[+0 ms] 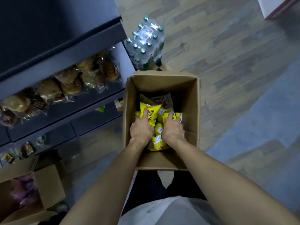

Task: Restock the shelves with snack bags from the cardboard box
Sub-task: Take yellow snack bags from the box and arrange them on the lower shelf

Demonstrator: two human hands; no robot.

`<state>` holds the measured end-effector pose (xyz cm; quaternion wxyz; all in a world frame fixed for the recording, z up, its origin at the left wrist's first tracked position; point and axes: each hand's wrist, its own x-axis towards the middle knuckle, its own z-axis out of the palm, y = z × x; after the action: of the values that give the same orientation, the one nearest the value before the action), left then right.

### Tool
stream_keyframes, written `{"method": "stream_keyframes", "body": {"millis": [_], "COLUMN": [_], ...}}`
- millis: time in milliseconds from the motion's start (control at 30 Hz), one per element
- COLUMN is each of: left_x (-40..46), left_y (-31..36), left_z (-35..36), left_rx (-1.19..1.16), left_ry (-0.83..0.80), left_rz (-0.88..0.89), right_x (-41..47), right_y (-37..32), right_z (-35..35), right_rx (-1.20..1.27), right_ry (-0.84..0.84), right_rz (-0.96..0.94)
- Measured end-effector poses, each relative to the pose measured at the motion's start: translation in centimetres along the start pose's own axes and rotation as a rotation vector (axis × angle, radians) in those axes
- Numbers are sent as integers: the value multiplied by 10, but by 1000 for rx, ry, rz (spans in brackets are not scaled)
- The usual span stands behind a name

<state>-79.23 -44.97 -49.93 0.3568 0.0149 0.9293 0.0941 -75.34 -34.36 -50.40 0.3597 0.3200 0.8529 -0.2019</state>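
Both hands in cardboard box [162,82]: left hand [141,127] grasps yellow snack bag [151,113], long axis pointing away; right hand [172,129] grips another bag [176,116].

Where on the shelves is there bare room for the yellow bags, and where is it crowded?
Free: the dark shelf below the bread row, bare between the small green packet and the box. Crowded: the shelf above, packed with wrapped buns. Both hands, left hand and right hand, are in the box on yellow bags.
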Motion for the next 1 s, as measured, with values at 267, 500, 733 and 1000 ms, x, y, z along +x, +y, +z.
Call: {"method": "stream_keyframes", "body": {"millis": [267,500,733,1000], "left_x": [-50,-98,-172,-254], "left_y": [-1,15,20,-12], "left_z": [-33,-54,-68,-64], "left_rx": [-46,-117,-155,-232], "left_ry": [119,261,544,745], "left_rz": [146,184,150,-62], "right_x": [-67,-114,-163,-219], "right_y": [-3,6,21,22], "right_z": [-19,-35,-51,-42], "right_rx": [96,196,275,337], "right_ry": [203,416,596,610], "right_rz": [-48,-111,-368,-656]}}
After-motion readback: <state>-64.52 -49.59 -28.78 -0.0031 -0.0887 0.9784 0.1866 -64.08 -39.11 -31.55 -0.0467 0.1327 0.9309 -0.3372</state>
